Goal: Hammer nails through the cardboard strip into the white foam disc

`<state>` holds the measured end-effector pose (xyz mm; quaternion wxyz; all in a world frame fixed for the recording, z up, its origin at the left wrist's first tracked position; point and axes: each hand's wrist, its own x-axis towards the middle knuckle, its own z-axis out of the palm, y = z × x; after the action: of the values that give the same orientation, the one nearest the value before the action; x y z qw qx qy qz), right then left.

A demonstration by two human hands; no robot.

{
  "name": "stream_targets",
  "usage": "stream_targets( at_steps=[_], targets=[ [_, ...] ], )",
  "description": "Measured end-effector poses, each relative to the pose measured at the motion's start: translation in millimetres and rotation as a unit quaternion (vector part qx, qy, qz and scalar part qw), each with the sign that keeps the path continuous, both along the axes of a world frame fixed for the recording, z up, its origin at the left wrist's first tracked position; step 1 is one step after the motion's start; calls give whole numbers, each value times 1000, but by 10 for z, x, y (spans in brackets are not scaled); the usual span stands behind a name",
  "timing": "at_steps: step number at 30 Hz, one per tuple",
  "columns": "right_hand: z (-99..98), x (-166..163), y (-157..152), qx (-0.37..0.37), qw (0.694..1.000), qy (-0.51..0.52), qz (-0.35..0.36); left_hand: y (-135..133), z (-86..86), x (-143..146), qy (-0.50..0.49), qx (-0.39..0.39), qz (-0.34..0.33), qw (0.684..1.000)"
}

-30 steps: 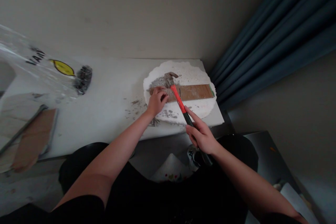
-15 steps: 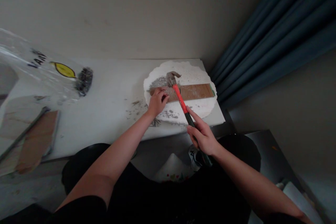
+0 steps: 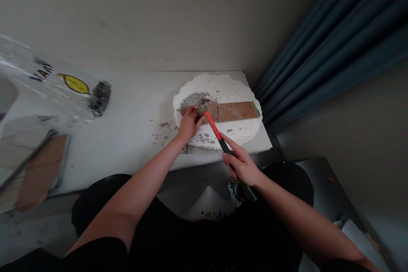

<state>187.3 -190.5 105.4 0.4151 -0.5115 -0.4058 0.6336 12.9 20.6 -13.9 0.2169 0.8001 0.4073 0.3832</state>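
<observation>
My right hand (image 3: 241, 163) is wrapped round the black grip of a hammer (image 3: 213, 126) with a red shaft. Its metal head rests low on the left end of a brown tile strip (image 3: 236, 111). The strip lies across a white round foam pad (image 3: 223, 89) on the white table (image 3: 134, 127). My left hand (image 3: 189, 123) is curled on the strip's left end, right beside the hammer head; what its fingers pinch is hidden. Grey rubble (image 3: 193, 99) lies on the pad just behind the hand.
A clear plastic bag (image 3: 54, 89) with a yellow label lies at the table's left. Brown board and a metal bar (image 3: 38, 165) sit at the left front edge. Dark blue curtains (image 3: 325, 51) hang right of the table. Grey chips (image 3: 164, 131) dot the tabletop.
The hammer head has come down from above the strip onto its left end, and my right hand has moved slightly left. My left hand stays in place.
</observation>
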Motion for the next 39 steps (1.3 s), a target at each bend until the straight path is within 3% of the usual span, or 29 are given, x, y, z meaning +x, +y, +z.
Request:
stream_targets(
  at_steps=[6,11,22,31,35,39],
  targets=[
    [3,3,-8,37,999,5,-13,-8,18,5,-1,4,3,1000],
    [-58,14,7,-4,1000,7,-12,-41,28,0,-34,10,19,999],
    [-181,28,20,14,1000,-3,-11,-7,-77,2,-116,-14,29,993],
    [-214,26,-19,6,1000,-22,-9,-22,-65,4,-94,-19,40,995],
    [-76,97,-26,38,999,-20,-32,17,56,20,-98,-54,56,992],
    [22,210,78,35,997,-3,-64,182,351,-224,-97,-40,112,988]
  ],
)
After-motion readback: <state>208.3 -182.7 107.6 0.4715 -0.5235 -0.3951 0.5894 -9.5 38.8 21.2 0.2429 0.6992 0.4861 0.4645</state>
